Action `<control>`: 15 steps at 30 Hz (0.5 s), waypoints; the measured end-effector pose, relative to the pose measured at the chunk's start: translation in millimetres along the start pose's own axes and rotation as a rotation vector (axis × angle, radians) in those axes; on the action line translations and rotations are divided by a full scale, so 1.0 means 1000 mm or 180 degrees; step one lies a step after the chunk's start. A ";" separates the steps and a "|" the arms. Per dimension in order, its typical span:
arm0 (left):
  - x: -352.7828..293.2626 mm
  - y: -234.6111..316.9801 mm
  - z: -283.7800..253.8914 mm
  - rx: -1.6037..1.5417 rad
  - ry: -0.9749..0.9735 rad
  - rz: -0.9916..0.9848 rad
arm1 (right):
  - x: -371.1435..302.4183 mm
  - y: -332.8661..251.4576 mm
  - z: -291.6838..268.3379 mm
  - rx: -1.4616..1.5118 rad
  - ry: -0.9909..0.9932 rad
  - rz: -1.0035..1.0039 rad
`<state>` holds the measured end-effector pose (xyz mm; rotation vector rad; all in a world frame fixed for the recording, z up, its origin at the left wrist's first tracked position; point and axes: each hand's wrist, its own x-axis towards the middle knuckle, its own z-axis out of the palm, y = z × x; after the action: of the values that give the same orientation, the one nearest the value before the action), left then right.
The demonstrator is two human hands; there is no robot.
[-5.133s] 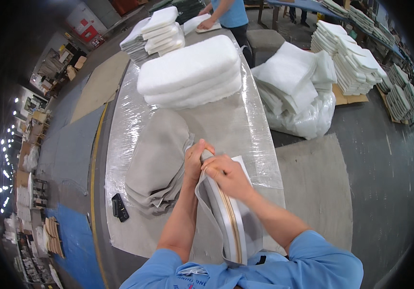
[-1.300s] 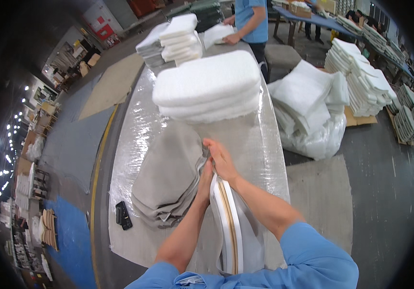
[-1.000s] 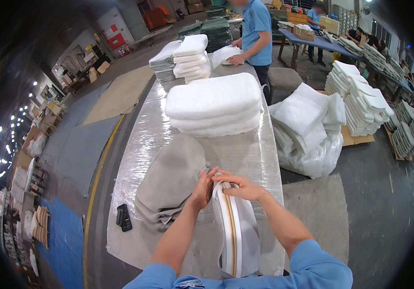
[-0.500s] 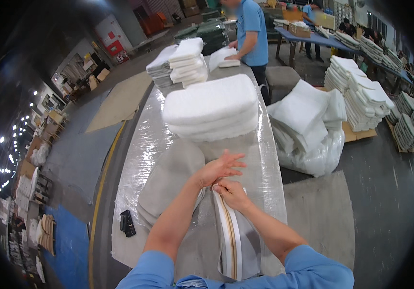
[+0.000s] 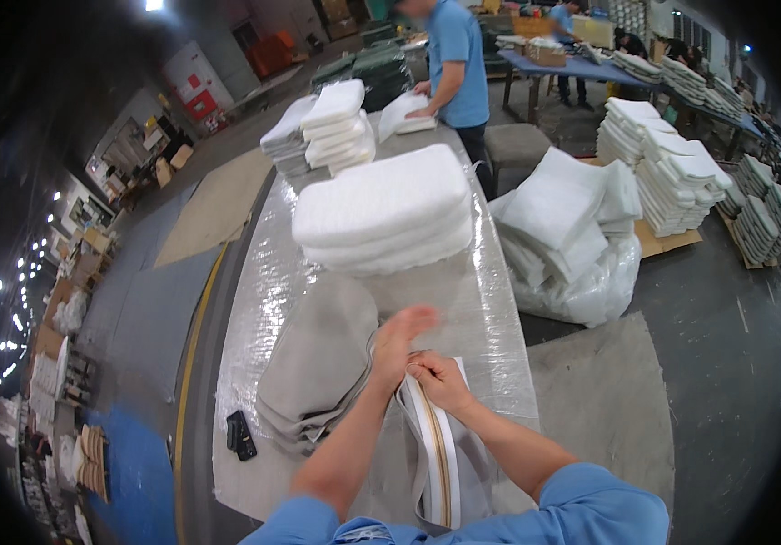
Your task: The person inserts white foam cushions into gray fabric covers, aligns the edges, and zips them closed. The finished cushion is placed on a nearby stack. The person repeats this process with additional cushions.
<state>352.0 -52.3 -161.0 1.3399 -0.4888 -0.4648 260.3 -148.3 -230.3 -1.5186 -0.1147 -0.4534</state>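
Note:
A grey fabric cover stands on edge in front of me, with a white-bordered gold zipper running lengthwise along it. My right hand is closed on the cover's far end, thumb and fingers pinching where the zipper stops. Just left of it and slightly higher, my left hand is raised with stretched fingers, blurred at the tips, and appears to hold nothing. Whether its heel touches the cover is unclear. Beside my left forearm lies a stack of flat grey covers.
White padding slabs are stacked ahead on the plastic-wrapped table. A small black object lies at the left edge. Farther off, a person in blue handles white sheets. A bag of white padding stands right of the table.
My left hand's spread fingers have drawn together and swung upward. My right hand keeps its pinch on the cover. The whole view has shifted slightly.

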 end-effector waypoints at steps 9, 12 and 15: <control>-0.183 -0.116 0.032 0.0197 0.1447 -0.1512 | 0.071 -0.006 -0.051 -0.0284 -0.0246 0.0853; -0.226 -0.115 0.044 -0.0313 0.1496 -0.1621 | 0.053 -0.003 -0.032 0.0278 -0.0669 0.1357; -0.234 -0.105 0.030 -0.0252 0.1620 -0.2065 | 0.041 -0.023 -0.011 0.1173 -0.0366 0.1906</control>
<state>140.4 41.9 -275.9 1.4616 0.3986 -0.6327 287.5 -168.1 -195.5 -1.1414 0.1597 0.1317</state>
